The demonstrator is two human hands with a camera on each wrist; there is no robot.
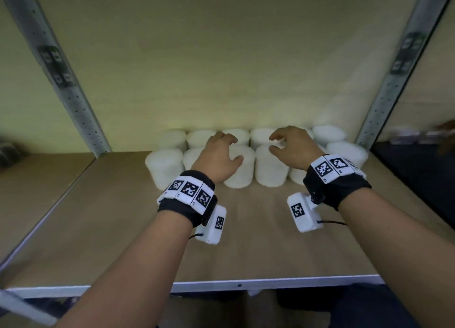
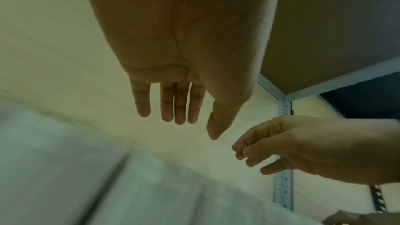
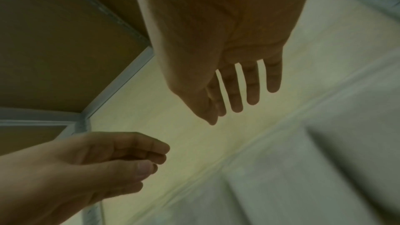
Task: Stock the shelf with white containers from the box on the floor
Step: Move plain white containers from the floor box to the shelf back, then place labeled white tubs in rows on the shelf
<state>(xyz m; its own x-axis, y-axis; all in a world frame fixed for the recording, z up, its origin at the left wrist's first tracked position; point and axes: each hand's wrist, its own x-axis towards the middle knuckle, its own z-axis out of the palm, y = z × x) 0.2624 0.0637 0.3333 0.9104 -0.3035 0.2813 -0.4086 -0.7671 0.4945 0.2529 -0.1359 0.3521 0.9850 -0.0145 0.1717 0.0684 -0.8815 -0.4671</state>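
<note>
Several white containers stand in two rows at the back of the wooden shelf [image 1: 246, 241]. My left hand [image 1: 235, 149] is over a front-row container [image 1: 242, 175], fingers relaxed and holding nothing. My right hand [image 1: 272, 144] hovers just right of it, above another front-row container [image 1: 270, 170], also empty. Whether either hand touches a container I cannot tell. In the left wrist view my left hand [image 2: 194, 127] shows straight fingers over blurred white containers [image 2: 65, 168]. In the right wrist view my right hand [image 3: 227, 115] is spread, with nothing in it.
Perforated metal uprights stand at the left [image 1: 61, 69] and right [image 1: 394, 69] of the bay. The shelf's white front edge [image 1: 246, 284] runs below my forearms, and bare board lies in front of the containers. The shelf above [image 2: 324, 23] is close overhead.
</note>
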